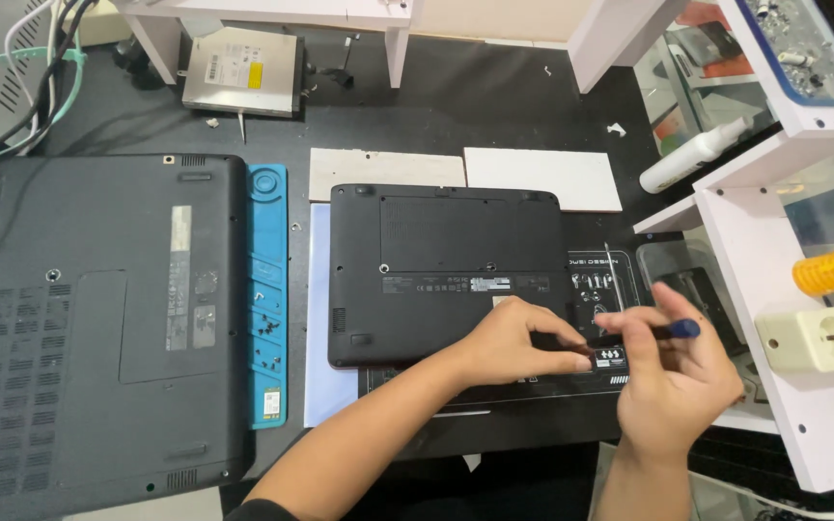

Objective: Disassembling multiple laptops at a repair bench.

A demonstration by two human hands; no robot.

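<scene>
The left hand (512,340) has its fingertips (571,355) pinched down at the lower right corner of the small black laptop (441,275), which lies bottom-up in the middle of the dark desk (494,96). Just beside it the right hand (673,381) is closed around a thin screwdriver (651,331) with a blue end, the tip aimed left toward that same corner. Whether the left fingers actually hold a screw or only press on the case, I cannot tell; they cover the spot.

From where I stand the risk is a slip: both hands crowd one corner, the tip is hidden behind the fingers, and a skid could jab a finger or scratch the case. A loosened screw could also roll off, since the corner sits at the edge of the black mat (596,289) and near the desk's front.

Farther out, a larger laptop (98,318) lies bottom-up on the left, with a blue tray (267,299) holding loose screws between the two machines. A disc drive (241,69) rests at the back, and a white bottle (692,154) lies near the white shelf (774,318) close by the right elbow's side, leaving little room to swing.
</scene>
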